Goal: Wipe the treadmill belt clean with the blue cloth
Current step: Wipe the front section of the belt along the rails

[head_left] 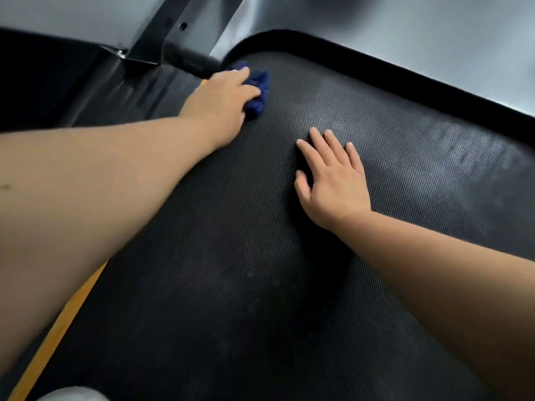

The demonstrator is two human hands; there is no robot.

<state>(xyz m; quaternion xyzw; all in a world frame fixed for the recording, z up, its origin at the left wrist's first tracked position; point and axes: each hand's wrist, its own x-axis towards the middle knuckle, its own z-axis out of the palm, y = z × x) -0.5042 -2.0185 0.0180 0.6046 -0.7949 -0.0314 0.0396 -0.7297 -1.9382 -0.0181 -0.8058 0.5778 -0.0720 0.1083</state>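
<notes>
Treadmill belt point(260, 270): black, fine-textured, filling most of the view, with faint pale smears toward its right edge, so wiping was judged unfinished. Right hand point(333, 180): laid flat near the belt's middle, fingers straight and spread, gripping nothing, apparently as a brace for the forward reach. Left hand point(223, 99): extended to the belt's far left corner beside the black upright post point(162, 36), fingers curled over the bunched blue cloth point(259, 91), which was pressed onto the belt there, probably to work grime out of the corner.
</notes>
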